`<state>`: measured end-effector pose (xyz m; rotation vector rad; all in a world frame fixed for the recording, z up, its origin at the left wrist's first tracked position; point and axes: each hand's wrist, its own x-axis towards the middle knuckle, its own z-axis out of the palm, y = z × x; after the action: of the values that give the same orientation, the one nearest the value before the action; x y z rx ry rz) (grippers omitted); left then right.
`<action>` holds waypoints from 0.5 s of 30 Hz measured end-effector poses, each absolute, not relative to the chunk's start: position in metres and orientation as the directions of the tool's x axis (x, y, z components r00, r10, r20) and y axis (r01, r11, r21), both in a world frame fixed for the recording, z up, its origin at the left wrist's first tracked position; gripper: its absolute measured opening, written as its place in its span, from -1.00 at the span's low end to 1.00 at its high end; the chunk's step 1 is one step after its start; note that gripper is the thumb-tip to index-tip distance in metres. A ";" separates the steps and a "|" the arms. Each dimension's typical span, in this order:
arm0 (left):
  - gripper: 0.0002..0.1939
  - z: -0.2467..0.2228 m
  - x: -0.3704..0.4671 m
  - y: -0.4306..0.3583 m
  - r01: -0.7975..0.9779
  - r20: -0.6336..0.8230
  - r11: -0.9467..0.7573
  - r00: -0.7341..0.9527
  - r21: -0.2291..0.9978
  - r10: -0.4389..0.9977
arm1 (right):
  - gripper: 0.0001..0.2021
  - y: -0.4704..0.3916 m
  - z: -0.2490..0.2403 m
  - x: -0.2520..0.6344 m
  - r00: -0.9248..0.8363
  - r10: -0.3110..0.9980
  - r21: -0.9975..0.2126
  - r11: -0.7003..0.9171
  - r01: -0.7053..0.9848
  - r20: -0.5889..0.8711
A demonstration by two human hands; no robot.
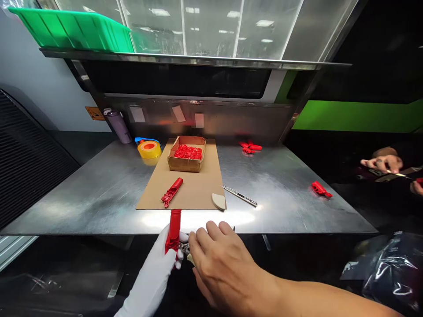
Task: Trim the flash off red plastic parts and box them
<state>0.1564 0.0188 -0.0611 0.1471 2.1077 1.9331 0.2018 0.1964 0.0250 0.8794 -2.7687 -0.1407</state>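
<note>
In a white glove, my left hand (162, 252) is closed round a red plastic part (175, 223), held upright just off the table's front edge. My bare right hand (220, 259) grips small pliers or nippers (185, 248); their metal jaws touch or nearly touch the red part's lower side. Most of the tool's handles are hidden under my fingers. A similar red part (172, 192) lies on a cardboard sheet (198, 193) just ahead. Behind it, a cardboard box (185, 164) holds many small red pieces.
On the metal table (99, 198) are a slim knife (240, 196), a beige wedge (218, 201), yellow tape (150, 149), a purple bottle (118, 126) and red parts (250, 147). A shelf above carries a green bin (76, 31). Another person's hand (383, 162) shows at right.
</note>
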 end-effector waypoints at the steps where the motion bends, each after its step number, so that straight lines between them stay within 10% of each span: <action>1: -0.61 -0.062 0.157 0.019 -0.096 -0.124 0.119 -0.959 0.988 0.256 | -0.75 0.194 0.025 0.202 -0.787 -0.585 0.182 0.810 -0.557 0.196; 15: -0.55 -0.076 0.156 0.013 -0.005 -0.036 0.173 -0.983 0.985 0.177 | -0.85 0.175 0.012 0.208 -0.791 -0.573 0.282 0.812 -0.511 0.214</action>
<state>0.1557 0.0133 -0.0765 0.1701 2.2928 1.9259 0.2079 0.1746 0.0121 0.8298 -2.7086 -0.3027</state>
